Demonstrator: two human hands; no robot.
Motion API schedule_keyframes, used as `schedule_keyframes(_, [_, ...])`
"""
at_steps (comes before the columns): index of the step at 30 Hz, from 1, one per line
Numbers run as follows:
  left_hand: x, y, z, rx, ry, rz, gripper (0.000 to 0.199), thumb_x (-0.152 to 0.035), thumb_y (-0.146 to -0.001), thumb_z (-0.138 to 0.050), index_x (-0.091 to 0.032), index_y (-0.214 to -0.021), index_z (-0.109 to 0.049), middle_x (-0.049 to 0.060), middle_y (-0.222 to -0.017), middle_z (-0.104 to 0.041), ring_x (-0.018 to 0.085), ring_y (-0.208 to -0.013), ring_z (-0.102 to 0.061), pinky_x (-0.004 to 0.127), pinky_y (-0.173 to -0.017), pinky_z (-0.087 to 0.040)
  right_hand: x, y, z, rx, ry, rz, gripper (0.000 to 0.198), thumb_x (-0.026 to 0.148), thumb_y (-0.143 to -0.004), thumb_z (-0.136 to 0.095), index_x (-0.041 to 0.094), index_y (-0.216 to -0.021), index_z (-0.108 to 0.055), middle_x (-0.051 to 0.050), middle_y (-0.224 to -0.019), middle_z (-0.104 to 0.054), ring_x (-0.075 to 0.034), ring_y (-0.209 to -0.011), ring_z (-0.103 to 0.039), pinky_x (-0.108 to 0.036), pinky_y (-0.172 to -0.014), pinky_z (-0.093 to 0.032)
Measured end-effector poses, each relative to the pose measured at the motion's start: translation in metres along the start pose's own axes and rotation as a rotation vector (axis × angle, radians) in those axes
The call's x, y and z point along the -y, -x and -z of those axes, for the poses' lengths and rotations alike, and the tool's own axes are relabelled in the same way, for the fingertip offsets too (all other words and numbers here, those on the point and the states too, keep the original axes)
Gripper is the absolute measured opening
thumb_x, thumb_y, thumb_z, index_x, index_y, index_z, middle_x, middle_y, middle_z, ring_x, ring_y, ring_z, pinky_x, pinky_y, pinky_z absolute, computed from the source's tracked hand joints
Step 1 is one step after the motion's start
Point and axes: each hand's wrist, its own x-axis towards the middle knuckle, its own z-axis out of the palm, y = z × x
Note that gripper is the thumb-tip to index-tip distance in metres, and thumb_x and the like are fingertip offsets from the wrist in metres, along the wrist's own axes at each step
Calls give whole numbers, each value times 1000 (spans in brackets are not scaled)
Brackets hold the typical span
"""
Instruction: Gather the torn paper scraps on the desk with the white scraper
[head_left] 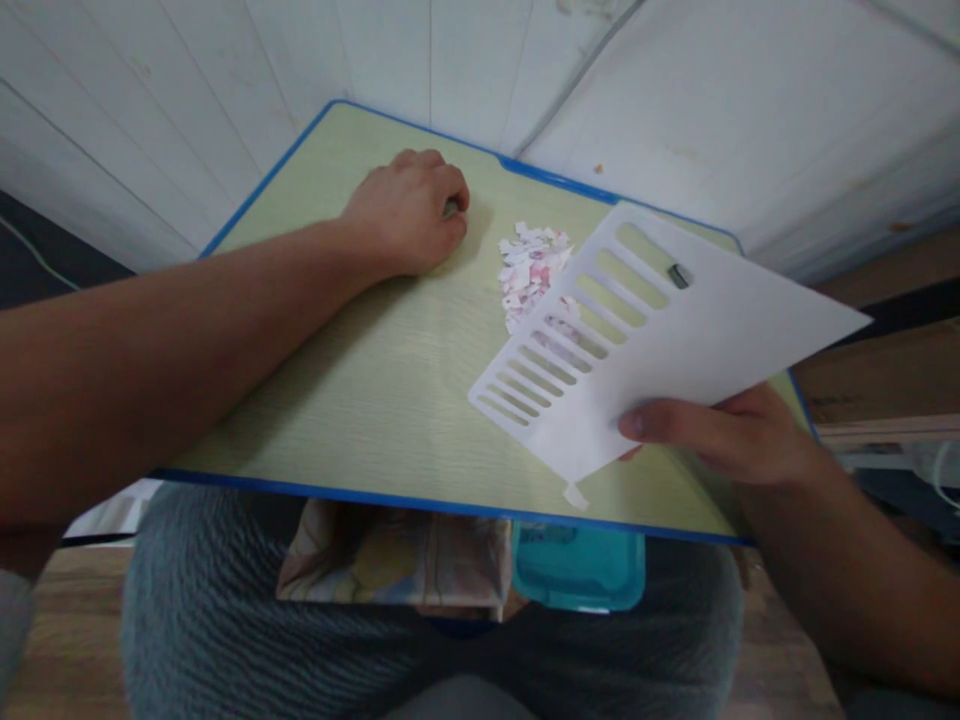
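Materials: we are looking at a ragged heap of small white-and-pink paper scraps [532,260], lying on a pale yellow-green, wood-grained tabletop with blue edging [367,400]. Our right hand [697,435] is pinching a thin, smooth white sheet with a row of rounded slots [675,340], thumb on top; it is slanting over the heap's near right side, its slots growing wider toward the far end.

Our left hand [412,215] is resting left of the heap, fingers curled together. A dark patch is showing beside its thumb; we are failing to tell whether it is gripping anything.

Hard to make out: the sheet is hiding part of the heap and most of our right fingers. Nearer us than the heap, the table edge is cutting off a patterned, creased bundle [397,555] and a teal plastic box [581,565].

Edges: a white planked wall [390,50] is standing beyond the heap, behind the far blue rim. Open room is stretching from the heap toward us and leftward.
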Motion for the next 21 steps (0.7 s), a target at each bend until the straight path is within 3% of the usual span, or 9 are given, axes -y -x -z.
schedule_keyframes(11, [3, 0, 0, 3, 13, -11, 41, -43, -105, -50, -33, -133, -77, 8, -147, -70, 34, -136, -54, 64, -128, -45, 10, 1, 0, 254, -141, -54, 16, 38, -83, -95, 27, -84, -83, 0, -73, -81, -25, -63, -77, -33, -55, -66])
schedule_keyframes(19, [11, -2, -4, -26, -2, -58, 37, -42, -105, -52, -31, -131, -76, 8, -148, -72, 34, -136, -58, 65, -124, -49, 15, -1, -2, 301, -186, -39, 23, 45, -86, -95, 25, -83, -83, 0, -69, -80, -22, -56, -75, -29, -49, -63])
schedule_keyframes(21, [13, -2, -5, -34, -19, -62, 36, -41, -104, -53, -30, -129, -77, 9, -147, -73, 34, -136, -59, 62, -122, -50, 12, -2, -4, 244, -167, 0, 24, 44, -87, -94, 24, -80, -83, -1, -68, -80, -23, -56, -75, -31, -50, -63])
